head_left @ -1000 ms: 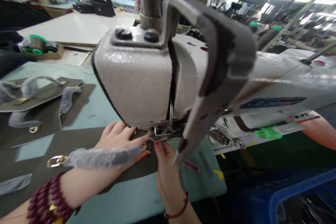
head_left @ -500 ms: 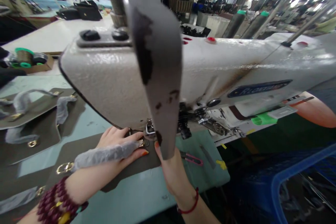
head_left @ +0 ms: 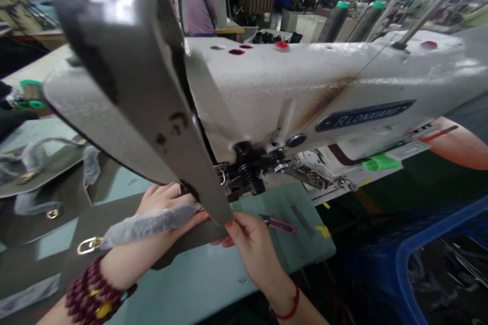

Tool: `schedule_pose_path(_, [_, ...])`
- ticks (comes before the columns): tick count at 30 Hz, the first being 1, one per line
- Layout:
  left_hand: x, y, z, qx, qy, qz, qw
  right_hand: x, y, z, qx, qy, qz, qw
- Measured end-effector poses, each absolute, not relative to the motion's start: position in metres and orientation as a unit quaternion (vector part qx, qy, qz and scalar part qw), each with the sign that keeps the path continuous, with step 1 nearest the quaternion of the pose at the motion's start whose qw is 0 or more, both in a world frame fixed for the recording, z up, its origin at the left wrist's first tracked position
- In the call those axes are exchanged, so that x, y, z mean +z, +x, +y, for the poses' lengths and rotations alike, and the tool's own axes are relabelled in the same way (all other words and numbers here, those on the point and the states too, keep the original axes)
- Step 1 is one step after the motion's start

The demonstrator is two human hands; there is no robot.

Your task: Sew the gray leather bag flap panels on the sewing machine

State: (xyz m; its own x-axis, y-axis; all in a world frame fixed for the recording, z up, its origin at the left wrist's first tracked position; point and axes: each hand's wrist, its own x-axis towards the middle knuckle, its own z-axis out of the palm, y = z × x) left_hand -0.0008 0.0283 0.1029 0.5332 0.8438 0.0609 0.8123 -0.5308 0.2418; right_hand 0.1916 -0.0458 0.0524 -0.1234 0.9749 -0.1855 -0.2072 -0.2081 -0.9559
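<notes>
Laid left hand (head_left: 163, 202) flat, thumb spread, on dark panel (head_left: 190, 239) at lower centre of frame, beside sewing machine (head_left: 263, 86). Pinched panel edge with right hand (head_left: 253, 244), thumb against fingers. Draped wrapped strap (head_left: 148, 226) across left wrist.

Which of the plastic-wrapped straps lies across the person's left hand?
The strap nearest the picture's middle, with a gold clasp at its left end; it crosses the left hand, while the other wrapped straps lie farther left, off both hands.
</notes>
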Motion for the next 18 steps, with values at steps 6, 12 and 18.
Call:
schedule_pose_path(6, [0.111, 0.003, 0.034, 0.026, 0.887, 0.46, 0.042, 0.045, 0.181, -0.044, 0.636, -0.476, -0.372, 0.48])
schedule_pose_path(12, [0.103, 0.001, 0.037, 0.06, 0.886, 0.46, 0.01, 0.041, 0.183, -0.044, 0.649, -0.48, -0.361, 0.467])
schedule_pose_path(18, [0.118, 0.006, 0.036, 0.06, 0.884, 0.456, 0.081, 0.043, 0.189, -0.046, 0.684, -0.471, -0.267, 0.489])
